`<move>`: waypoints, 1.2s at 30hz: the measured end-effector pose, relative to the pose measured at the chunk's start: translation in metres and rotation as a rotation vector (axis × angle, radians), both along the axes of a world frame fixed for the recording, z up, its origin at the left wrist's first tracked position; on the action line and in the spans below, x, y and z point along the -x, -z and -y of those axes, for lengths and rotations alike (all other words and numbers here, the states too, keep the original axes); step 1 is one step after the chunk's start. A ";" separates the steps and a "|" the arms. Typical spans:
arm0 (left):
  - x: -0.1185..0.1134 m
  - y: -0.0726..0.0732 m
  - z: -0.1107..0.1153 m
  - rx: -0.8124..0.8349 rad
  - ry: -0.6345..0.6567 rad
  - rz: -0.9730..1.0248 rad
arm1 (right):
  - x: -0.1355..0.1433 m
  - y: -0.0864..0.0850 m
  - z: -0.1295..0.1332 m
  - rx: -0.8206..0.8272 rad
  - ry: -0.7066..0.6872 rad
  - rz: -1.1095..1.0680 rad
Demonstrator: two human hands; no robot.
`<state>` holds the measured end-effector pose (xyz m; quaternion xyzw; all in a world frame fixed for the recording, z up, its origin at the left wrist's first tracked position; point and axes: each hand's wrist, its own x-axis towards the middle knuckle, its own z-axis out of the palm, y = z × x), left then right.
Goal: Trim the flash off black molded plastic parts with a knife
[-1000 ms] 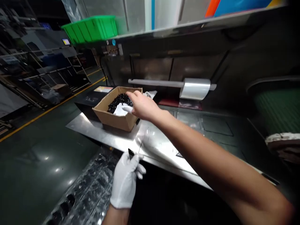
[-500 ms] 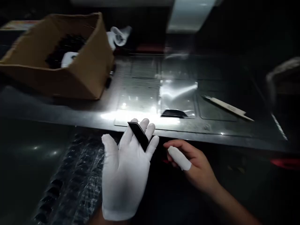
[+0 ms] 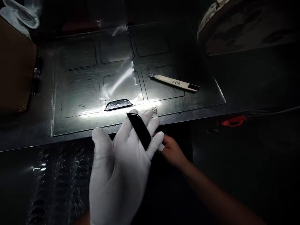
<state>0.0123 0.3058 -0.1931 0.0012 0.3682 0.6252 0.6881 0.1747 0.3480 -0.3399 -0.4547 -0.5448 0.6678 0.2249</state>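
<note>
My left hand (image 3: 119,175), in a white glove, is palm up beyond the bench's front edge. A glossy black flat piece (image 3: 140,130) with slanted ends lies across its fingers, held between them. My right hand (image 3: 172,153) is mostly bare, with a bit of white covering showing. It is close behind the gloved little finger, and its fingers are largely hidden. Just past my left fingertips, a similar black piece (image 3: 118,104) lies on clear film on the bench. To its right rests a cream craft knife (image 3: 173,82) marked A06.
A clear sheet with dark rounded outlines (image 3: 152,43) covers part of the metal bench (image 3: 14,140). On the left stands a cardboard box (image 3: 16,68), with dark pens (image 3: 36,75) beside it. A clear tray (image 3: 61,181) of black pieces sits lower left. A red object (image 3: 233,121) lies right.
The view has swung right and closer to the bench. My right hand has moved in behind the gloved hand. The black piece stays across my left fingers.
</note>
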 end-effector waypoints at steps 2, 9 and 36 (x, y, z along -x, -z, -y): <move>-0.005 0.000 -0.001 0.006 0.002 -0.025 | -0.002 0.007 -0.003 0.008 0.008 -0.011; -0.014 0.008 -0.010 -0.046 0.061 -0.207 | -0.010 0.020 -0.003 0.035 0.035 -0.024; -0.005 0.038 0.015 -0.116 -0.303 -0.317 | 0.060 -0.113 -0.008 -0.866 -0.403 0.102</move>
